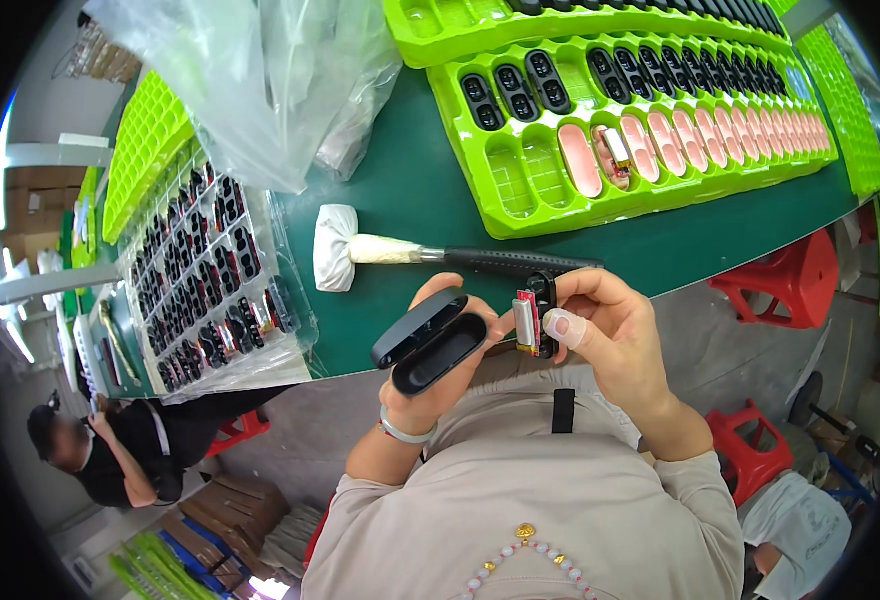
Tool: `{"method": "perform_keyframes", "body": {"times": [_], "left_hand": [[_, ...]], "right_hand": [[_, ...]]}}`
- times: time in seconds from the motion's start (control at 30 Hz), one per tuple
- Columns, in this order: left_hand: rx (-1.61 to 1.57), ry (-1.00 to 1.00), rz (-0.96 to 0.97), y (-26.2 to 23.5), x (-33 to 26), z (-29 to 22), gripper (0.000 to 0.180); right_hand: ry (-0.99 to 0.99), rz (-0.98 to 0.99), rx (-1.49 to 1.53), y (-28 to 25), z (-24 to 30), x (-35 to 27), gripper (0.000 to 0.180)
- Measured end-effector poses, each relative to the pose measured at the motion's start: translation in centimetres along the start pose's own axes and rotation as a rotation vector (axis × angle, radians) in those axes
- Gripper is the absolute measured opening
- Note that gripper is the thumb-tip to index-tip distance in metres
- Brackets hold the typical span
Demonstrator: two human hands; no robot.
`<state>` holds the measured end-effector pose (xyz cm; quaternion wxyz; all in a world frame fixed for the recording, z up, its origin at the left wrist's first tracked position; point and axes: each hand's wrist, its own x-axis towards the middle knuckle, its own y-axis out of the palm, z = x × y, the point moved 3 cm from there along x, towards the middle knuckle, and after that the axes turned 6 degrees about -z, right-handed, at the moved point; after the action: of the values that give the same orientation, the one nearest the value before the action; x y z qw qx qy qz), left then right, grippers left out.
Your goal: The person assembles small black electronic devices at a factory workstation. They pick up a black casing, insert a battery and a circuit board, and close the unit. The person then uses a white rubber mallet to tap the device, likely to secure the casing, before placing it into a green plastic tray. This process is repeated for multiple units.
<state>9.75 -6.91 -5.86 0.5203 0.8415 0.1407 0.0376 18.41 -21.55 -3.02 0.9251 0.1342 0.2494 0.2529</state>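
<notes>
Honestly, much of what I am holding is hard to read: my left hand (430,385) is wrapped around an open black case (430,340) from below, so my fingers are mostly hidden behind it and only the hinged lid and the hollow bottom half show. My right hand (610,335) pinches a small insert (533,322), black with a silver and red part on its side, between thumb and fingertips just beside the case's open edge; a strip of tape covers my thumb tip, and I cannot tell whether insert and case touch. Both sit in front of my chest, just off the near edge of the green table (400,190). On the table beyond my hands lies a brush (430,257) with a black handle and white cloth tied over its bristles. Farther back are bright green trays (520,195), their pockets filled with black inserts and pink pieces, cut off at the top and right. A crumpled clear plastic bag (260,80) covers the far left. A clear tray (210,275) of dark parts sits to my left, blurred. Below it another person (110,450) in black sits partly cut off, with red stools (790,280) on my right.
</notes>
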Motion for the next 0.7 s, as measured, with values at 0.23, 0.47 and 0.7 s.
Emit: {"method": "perform_keyframes", "body": {"times": [0.23,0.47,0.7], "left_hand": [[0.152,-0.175,0.090,0.7,0.6,-0.1,0.110],[-0.394,-0.219,0.228,-0.4,0.3,-0.3,0.129],[-0.456,-0.218,0.356,-1.1,0.0,-0.4,0.134]], "right_hand": [[-0.364,-0.118,-0.242,0.8,0.2,-0.8,0.029],[-1.196,0.020,-0.898,-0.4,2.8,-1.3,0.038],[-1.546,0.256,-1.048,0.6,2.5,-1.5,0.024]]}}
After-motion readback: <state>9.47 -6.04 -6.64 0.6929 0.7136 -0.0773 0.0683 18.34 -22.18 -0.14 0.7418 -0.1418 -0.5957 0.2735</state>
